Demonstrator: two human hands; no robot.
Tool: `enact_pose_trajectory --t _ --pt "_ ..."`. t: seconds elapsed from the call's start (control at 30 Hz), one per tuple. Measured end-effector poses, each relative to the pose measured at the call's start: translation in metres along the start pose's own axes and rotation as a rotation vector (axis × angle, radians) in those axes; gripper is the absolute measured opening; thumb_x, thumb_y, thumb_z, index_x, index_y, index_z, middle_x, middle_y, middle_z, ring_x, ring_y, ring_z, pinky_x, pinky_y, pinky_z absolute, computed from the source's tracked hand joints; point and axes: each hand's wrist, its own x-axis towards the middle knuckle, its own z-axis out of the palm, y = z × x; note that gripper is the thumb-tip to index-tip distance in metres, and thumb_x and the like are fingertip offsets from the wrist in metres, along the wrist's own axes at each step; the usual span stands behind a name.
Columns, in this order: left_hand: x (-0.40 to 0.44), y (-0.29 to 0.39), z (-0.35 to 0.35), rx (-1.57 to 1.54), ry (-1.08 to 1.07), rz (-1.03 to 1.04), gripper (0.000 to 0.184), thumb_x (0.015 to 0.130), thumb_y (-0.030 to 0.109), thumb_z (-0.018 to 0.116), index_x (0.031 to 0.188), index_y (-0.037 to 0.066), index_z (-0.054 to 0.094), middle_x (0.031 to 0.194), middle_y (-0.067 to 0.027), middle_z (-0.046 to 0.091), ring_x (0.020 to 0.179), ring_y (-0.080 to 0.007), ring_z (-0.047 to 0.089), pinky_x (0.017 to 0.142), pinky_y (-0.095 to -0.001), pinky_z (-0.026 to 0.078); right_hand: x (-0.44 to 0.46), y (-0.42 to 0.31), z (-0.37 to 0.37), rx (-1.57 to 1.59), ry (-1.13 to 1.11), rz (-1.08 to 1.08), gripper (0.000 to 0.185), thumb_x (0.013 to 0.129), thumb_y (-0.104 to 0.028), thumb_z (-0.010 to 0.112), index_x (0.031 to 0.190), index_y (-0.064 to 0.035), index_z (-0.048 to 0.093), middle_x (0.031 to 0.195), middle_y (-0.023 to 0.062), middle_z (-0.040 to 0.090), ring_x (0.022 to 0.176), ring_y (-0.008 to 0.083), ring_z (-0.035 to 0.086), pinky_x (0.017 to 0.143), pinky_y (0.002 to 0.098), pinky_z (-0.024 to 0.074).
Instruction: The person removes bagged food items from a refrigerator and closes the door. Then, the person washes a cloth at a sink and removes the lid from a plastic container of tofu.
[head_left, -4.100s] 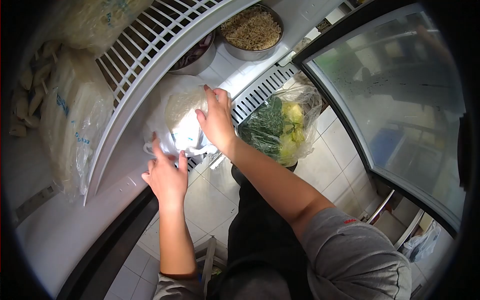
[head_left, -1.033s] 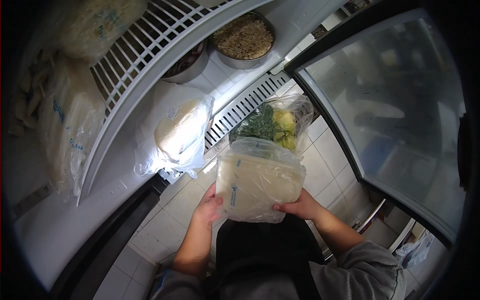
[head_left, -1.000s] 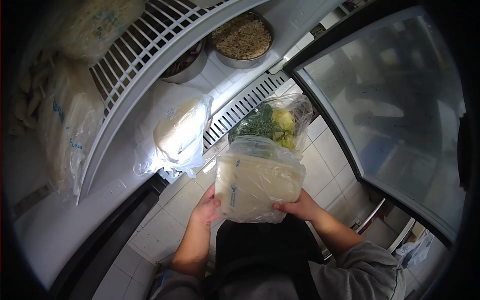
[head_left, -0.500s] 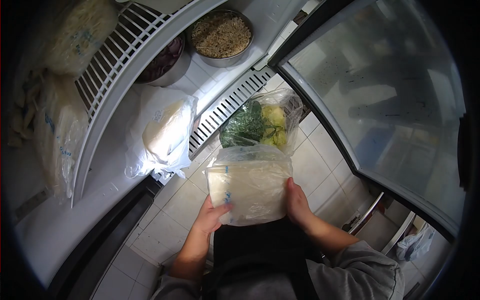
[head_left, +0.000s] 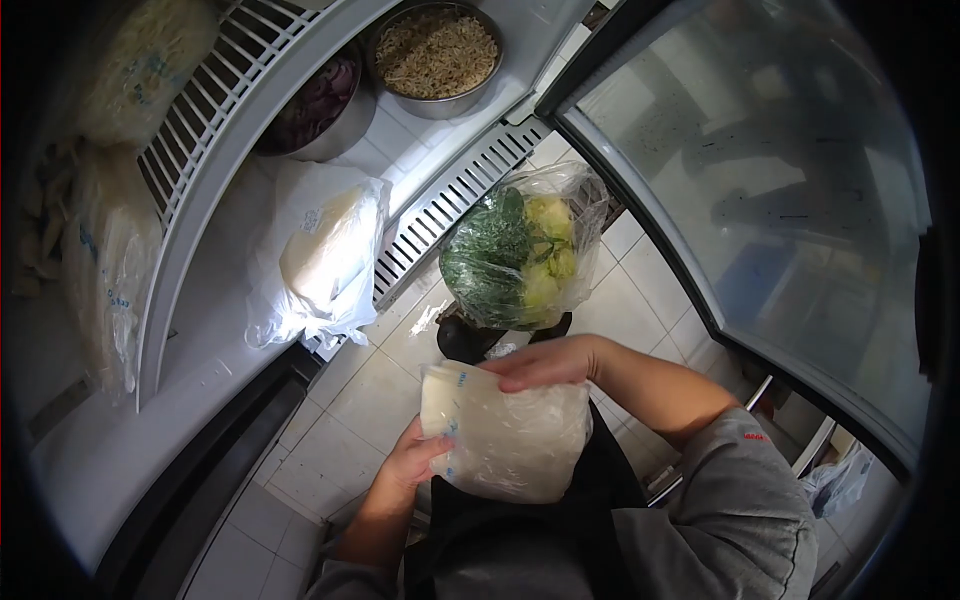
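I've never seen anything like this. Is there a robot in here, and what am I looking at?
No robot: a person works bare-handed, seen by one camera worn on their head, looking forward and down. The left hand grips the left side of a clear plastic package with pale contents; the right hand lays its fingers across the upper edge. Beyond is an open cabinet, perhaps a fridge. On its floor are a metal bowl of purple pieces, a metal bowl of pale strands and a whitish plastic bag. Outside it sits a clear bag of green and yellowish vegetables; I can't tell what that rests on.
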Motion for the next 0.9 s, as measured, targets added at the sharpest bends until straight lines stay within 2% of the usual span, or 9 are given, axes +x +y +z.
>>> enact_pose_trajectory --t 0.03,0.2,0.33,0.47,0.53,0.6,0.67,0.7,0.9 --pt "0.0 -0.001 -0.003 -0.005 0.003 0.003 0.058 0.078 0.002 0.061 0.132 0.0 0.037 0.122 -0.0116 0.052 0.111 -0.024 0.052 0.095 -0.0363 0.04 -0.001 0.014 0.004 0.246 -0.066 -0.025 0.068 0.087 -0.036 0.058 0.14 -0.005 0.029 0.132 0.009 0.045 0.116 0.0156 0.045 0.099 0.0302 0.0354" --pt "0.005 0.018 0.014 0.384 0.214 -0.225 0.058 0.082 0.015 0.066 0.131 0.001 0.039 0.12 -0.0102 0.053 0.11 -0.0205 0.052 0.095 -0.033 0.04 0.005 0.045 0.029 0.299 0.052 0.003 0.065 0.082 -0.022 0.066 0.134 -0.002 0.034 0.126 0.0081 0.049 0.113 0.0142 0.048 0.095 0.0301 0.0398" --pt "0.013 0.013 -0.009 0.906 0.166 0.019 0.053 0.084 0.015 0.064 0.13 0.001 0.041 0.117 -0.0087 0.055 0.107 -0.0167 0.053 0.093 -0.031 0.042 0.013 0.076 0.04 0.357 0.146 0.109 0.056 0.081 -0.022 0.066 0.128 -0.0016 0.043 0.117 0.0088 0.055 0.104 0.0169 0.056 0.089 0.0308 0.0452" --pt "0.003 0.013 -0.011 0.406 0.112 -0.246 0.046 0.086 0.011 0.061 0.128 0.002 0.043 0.115 -0.0071 0.056 0.103 -0.0166 0.056 0.09 -0.0309 0.045 0.021 0.101 0.056 0.593 0.253 0.181 0.051 0.085 -0.034 0.059 0.125 -0.0028 0.048 0.114 0.0104 0.058 0.102 0.0216 0.058 0.089 0.033 0.0465" --pt "-0.006 0.01 -0.018 0.288 0.161 -0.273 0.044 0.086 0.009 0.059 0.127 0.003 0.044 0.116 -0.0071 0.056 0.103 -0.0177 0.057 0.09 -0.0318 0.046 0.031 0.106 0.06 1.079 0.292 0.047 0.055 0.088 -0.045 0.051 0.125 -0.0039 0.048 0.118 0.0102 0.057 0.103 0.0247 0.059 0.09 0.035 0.047" --pt "-0.015 0.009 -0.021 0.215 0.164 -0.133 0.043 0.087 0.01 0.059 0.126 0.001 0.043 0.114 -0.007 0.057 0.103 -0.0155 0.056 0.09 -0.0314 0.045 0.017 0.102 0.065 1.117 0.323 0.145 0.072 0.087 -0.061 0.041 0.132 -0.0053 0.042 0.131 0.0118 0.048 0.118 0.0279 0.049 0.1 0.0416 0.0382" --pt "-0.02 0.008 -0.021 0.163 0.197 0.018 0.043 0.088 0.01 0.056 0.128 0.001 0.042 0.117 -0.0083 0.056 0.105 -0.0173 0.055 0.09 -0.033 0.045 0.014 0.1 0.075 1.22 0.189 -0.344 0.091 0.079 -0.074 0.033 0.14 -0.0061 0.029 0.144 0.0128 0.031 0.132 0.0289 0.031 0.108 0.0483 0.0236" --pt "-0.022 0.008 -0.021 0.105 0.226 0.151 0.043 0.09 0.011 0.054 0.129 0.002 0.04 0.119 -0.0096 0.054 0.107 -0.0191 0.055 0.091 -0.0347 0.045 0.01 0.082 0.08 1.1 0.221 -0.331 0.112 0.065 -0.086 0.031 0.144 -0.0073 0.016 0.149 0.0122 0.019 0.137 0.0293 0.017 0.11 0.0506 0.0137" --pt "0.009 0.012 0.019 -0.149 0.261 0.517 0.047 0.094 0.025 0.045 0.134 0.003 0.031 0.131 -0.013 0.045 0.118 -0.0257 0.047 0.098 -0.0406 0.04 0.021 0.036 0.078 0.642 0.112 -0.655 0.13 0.047 -0.09 0.043 0.145 -0.0122 0.008 0.149 0.0108 0.016 0.137 0.0301 0.017 0.11 0.05 0.0163"
